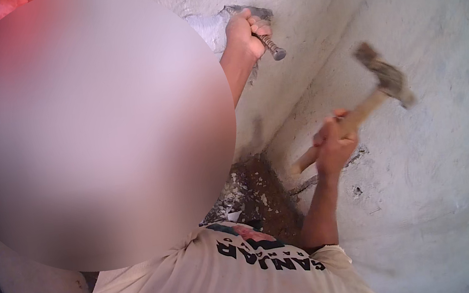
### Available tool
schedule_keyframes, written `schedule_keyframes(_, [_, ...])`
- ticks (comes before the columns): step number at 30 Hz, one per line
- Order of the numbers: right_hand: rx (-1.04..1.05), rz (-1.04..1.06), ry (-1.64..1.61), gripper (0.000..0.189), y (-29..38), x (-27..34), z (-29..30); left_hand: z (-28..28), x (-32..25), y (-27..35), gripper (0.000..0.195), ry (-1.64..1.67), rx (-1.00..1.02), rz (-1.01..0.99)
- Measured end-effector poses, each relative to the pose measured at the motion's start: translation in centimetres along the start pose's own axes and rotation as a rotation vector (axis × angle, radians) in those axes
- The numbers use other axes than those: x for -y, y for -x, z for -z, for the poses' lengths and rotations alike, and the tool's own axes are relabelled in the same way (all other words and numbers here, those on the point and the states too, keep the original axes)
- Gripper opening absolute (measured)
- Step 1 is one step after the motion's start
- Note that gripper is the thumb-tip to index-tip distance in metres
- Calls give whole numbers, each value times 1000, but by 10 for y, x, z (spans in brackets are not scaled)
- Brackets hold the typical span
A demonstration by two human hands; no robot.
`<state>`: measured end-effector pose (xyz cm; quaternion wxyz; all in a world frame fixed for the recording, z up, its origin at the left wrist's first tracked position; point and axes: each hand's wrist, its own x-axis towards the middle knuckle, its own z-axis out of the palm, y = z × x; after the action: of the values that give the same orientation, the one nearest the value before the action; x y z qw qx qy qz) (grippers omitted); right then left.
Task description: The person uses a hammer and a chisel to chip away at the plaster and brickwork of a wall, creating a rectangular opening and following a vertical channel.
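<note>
My left hand is wrapped around a ribbed metal bar chisel, whose blunt, flattened head sticks out below the fist. Its far end is at a chipped-out hollow in the plastered wall, and my fingers hide where the tip meets it. Lower and to the right, my right hand grips the wooden handle of a hammer. The metal hammer head is raised in front of the right-hand wall, apart from the chisel, and blurred by motion.
Two whitewashed walls meet at a corner. Broken plaster bits litter the brown floor below. A crack and a small hole mark the right wall. A large round blur covers the left side.
</note>
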<state>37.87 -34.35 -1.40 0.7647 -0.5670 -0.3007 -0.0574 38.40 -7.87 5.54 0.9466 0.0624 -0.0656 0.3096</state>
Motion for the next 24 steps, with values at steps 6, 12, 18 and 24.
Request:
schedule_keyframes(6, [-144,205,-214,14,-3,48,7,10,10,8,21,-185,-36,-36])
schedule_keyframes(12, [-21,99,-8,13,13,17,8,16,8,5,21,-166,76,49])
schedule_keyframes(18, [63,71,2,16,27,-8,19,21,8,9,20,-221,91,26])
schedule_keyframes(24, [5,455,-162,17,17,23,6,21,8,5,22,-219,89,-12])
